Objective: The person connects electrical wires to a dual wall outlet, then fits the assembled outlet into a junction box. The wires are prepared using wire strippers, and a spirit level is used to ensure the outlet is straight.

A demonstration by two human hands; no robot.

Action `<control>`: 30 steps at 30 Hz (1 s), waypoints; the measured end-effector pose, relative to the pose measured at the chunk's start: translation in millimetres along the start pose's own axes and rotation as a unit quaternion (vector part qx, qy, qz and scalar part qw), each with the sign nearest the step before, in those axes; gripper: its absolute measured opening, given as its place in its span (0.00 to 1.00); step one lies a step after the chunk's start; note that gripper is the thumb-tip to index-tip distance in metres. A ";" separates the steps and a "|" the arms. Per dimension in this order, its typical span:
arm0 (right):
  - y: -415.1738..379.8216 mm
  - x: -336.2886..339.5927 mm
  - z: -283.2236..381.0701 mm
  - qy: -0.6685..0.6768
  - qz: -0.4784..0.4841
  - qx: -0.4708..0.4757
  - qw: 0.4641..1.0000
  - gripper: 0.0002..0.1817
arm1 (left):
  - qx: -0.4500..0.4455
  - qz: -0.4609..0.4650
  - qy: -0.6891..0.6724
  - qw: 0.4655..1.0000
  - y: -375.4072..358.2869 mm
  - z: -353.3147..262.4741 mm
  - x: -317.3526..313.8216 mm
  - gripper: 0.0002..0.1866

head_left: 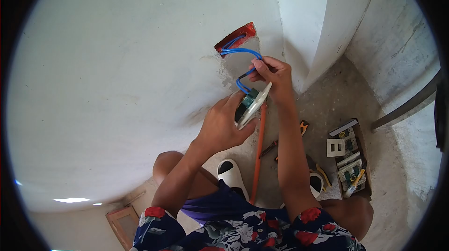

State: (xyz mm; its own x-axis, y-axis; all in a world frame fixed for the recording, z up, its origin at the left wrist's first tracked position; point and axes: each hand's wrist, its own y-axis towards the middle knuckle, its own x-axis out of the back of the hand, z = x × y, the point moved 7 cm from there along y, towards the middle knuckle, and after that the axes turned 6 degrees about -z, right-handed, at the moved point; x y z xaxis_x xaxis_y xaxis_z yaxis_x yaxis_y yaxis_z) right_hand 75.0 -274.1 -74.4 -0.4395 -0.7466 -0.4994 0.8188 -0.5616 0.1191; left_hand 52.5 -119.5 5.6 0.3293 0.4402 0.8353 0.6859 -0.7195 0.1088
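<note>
My left hand (223, 122) grips a wall socket (255, 107) with a white faceplate and a dark green body at its back, tilted in front of the wall. Blue wires (242, 50) run from the red wall box (236, 36) to the back of the socket. Part of one wire carries a dark band, perhaps tape. My right hand (272, 74) pinches the blue wires between thumb and fingers, just below the box and above the faceplate. The socket hangs outside the box, joined to it by the wires.
An orange conduit (260, 157) runs down the wall to the floor. Pliers with orange-black handles (304, 127) lie beside it. At right, a cardboard box (367, 171) holds several sockets and a yellow-handled tool; a white cover plate (336, 148) rests at its edge. A dark curved bar (407, 106) stands further right.
</note>
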 end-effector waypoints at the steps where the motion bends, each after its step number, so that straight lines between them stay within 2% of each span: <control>1: -0.7 -3.0 -11.2 0.076 -0.021 -0.031 0.996 0.14 | -0.017 0.000 0.010 1.000 1.4 -4.3 1.1 0.36; 2: -0.8 -3.4 -20.8 0.151 -0.043 -0.062 0.986 0.14 | -0.018 0.001 0.011 1.000 2.8 -6.0 2.5 0.36; 5: 6.5 -1.6 -16.0 0.156 -0.083 -0.050 0.983 0.14 | -0.053 -0.023 -0.033 0.998 7.5 -7.8 8.1 0.35; 7: 18.1 2.2 -6.3 0.122 -0.088 -0.042 0.988 0.14 | -0.103 -0.081 -0.080 0.988 13.3 -6.3 20.5 0.32; 8: 23.9 4.2 -1.0 0.086 -0.093 -0.036 0.991 0.15 | -0.083 -0.095 -0.100 0.987 13.2 -2.2 27.4 0.21; 9: 28.4 3.8 3.6 0.089 -0.096 -0.033 0.991 0.15 | -0.086 -0.092 -0.098 0.987 16.1 -2.3 30.8 0.21; 11: 34.8 4.4 13.3 0.019 -0.117 -0.014 0.993 0.15 | -0.129 -0.218 0.052 0.966 19.8 -7.0 54.6 0.13; 13: 37.3 6.0 18.4 0.026 -0.116 -0.007 0.993 0.16 | -0.222 -0.301 0.202 0.905 25.4 -19.7 71.7 0.15; 14: 38.2 7.8 24.5 -0.012 -0.104 0.017 0.994 0.15 | -0.226 -0.323 0.259 0.882 28.8 -22.3 77.1 0.16; 18: 43.5 13.0 31.9 -0.107 -0.077 0.091 0.987 0.15 | -0.262 -0.325 0.339 0.843 51.0 -38.0 77.7 0.14; 21: 39.2 8.2 40.7 -0.100 -0.044 0.126 0.986 0.15 | -0.287 -0.293 0.400 0.820 70.3 -38.9 68.3 0.14; 24: 32.5 3.4 51.7 -0.102 -0.012 0.127 0.987 0.15 | -0.285 -0.292 0.402 0.820 76.7 -39.2 67.6 0.13; 28: 29.1 6.0 55.4 -0.088 -0.024 0.125 0.988 0.16 | -0.294 -0.295 0.422 0.805 83.3 -43.5 66.9 0.13; 30: 26.0 7.1 59.8 -0.069 -0.036 0.163 0.984 0.15 | -0.321 -0.289 0.430 0.793 86.2 -40.3 65.8 0.14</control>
State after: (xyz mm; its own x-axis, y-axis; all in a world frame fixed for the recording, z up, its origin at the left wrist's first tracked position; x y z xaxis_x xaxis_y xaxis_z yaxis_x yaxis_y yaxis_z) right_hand 71.0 -315.3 -23.5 -0.5567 -0.7286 -0.3990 0.6314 -0.6832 0.3668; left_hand 107.1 -174.2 91.7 -0.6730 0.4653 0.5750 -0.0008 -0.7779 0.6284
